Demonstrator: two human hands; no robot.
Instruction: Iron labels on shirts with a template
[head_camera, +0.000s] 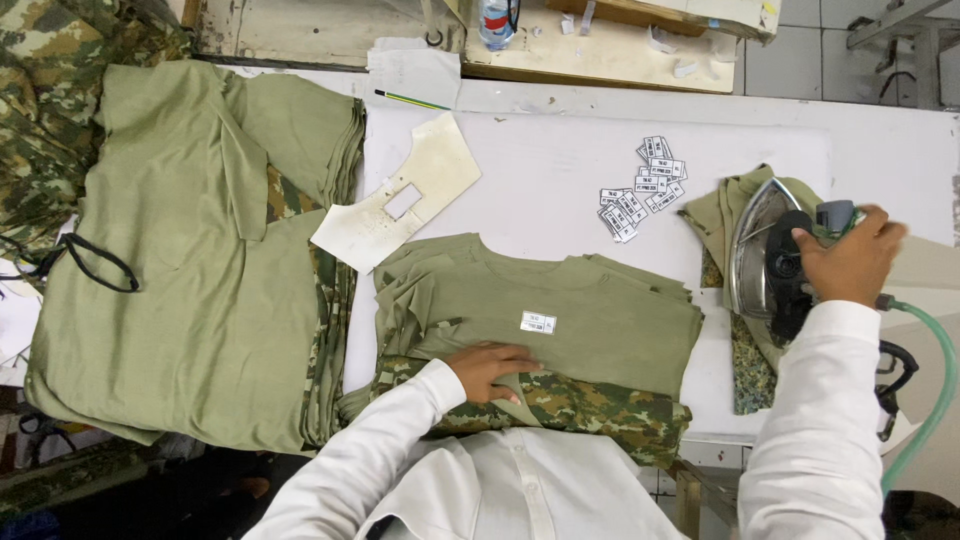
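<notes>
While the left hand is lying flat and open on the olive-green folded fabric shirt, the right hand, closed round the chrome steam iron, is risking shifting the small white label or scorching nearby fingers.

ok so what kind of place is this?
Likely a garment factory's pressing and labelling station: the right hand grips a steam iron, small labels lie heaped on the padded table, and olive shirts are stacked alongside.
</notes>
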